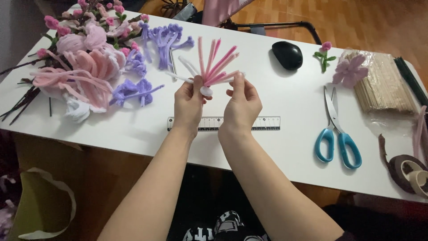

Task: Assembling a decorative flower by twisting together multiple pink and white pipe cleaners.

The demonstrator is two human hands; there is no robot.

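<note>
Pipe cleaners (214, 62), pink and white, fan upward above the white table (276, 111). Left hand (189, 103) and right hand (241, 105) both pinch the bundle's base, above a clear ruler (267, 123). Blue-handled scissors (336, 134) lie well right.

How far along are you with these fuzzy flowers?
A heap of finished pink and purple pipe-cleaner flowers lies at the table's left end. The left hand and right hand pinch a fan of pink and white pipe cleaners, not yet shaped. The wooden sticks, scissors and brown tape roll lie unused.
</note>
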